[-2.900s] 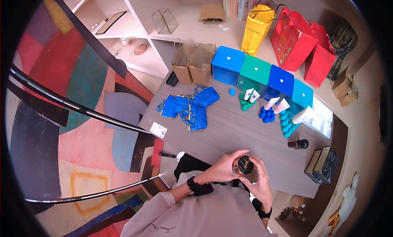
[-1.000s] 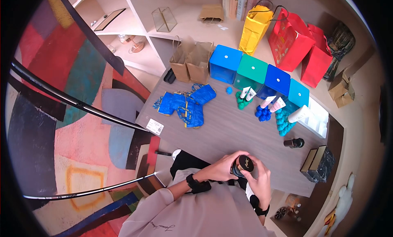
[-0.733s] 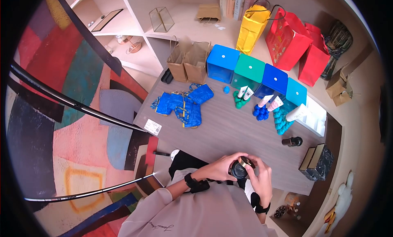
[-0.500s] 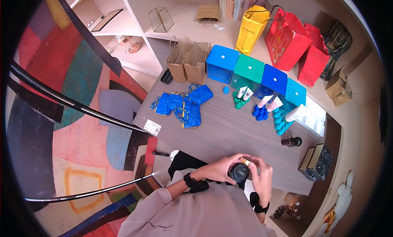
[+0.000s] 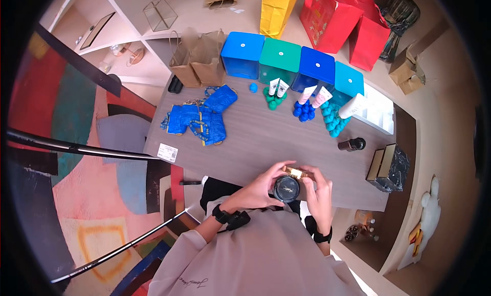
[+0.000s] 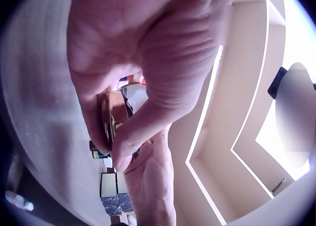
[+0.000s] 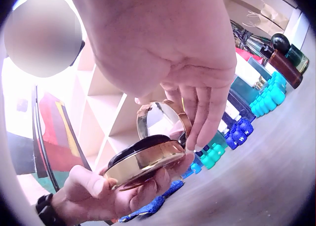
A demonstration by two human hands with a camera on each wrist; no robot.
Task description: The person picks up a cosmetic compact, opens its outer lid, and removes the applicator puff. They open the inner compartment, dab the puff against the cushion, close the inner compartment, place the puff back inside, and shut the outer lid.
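A cushion compact point(image 5: 286, 189) with gold sides is held in front of the body, above the table's near edge. It stands opened, its lid point(image 5: 294, 173) tipped up on the far side and a round black piece with script facing up. My left hand point(image 5: 260, 189) grips the base from the left; the right wrist view shows its thumb and fingers round the gold rim point(image 7: 148, 162). My right hand point(image 5: 318, 195) holds the raised lid's right side between thumb and fingers. Inside the lid, a round mirror point(image 7: 160, 122) shows.
Blue quilted bags point(image 5: 202, 119) lie on the table point(image 5: 261, 137). Tubes point(image 5: 321, 98) lean on bead-like stands before a row of coloured boxes point(image 5: 317, 66). A dark bottle point(image 5: 353, 144) and marbled box point(image 5: 393, 168) are at right. Paper bags point(image 5: 207, 58) stand at back left.
The compact, closed with its black lid facing up, has been turned and opened; its lid now stands raised. The head view has shifted, so the table things appear higher and further left.
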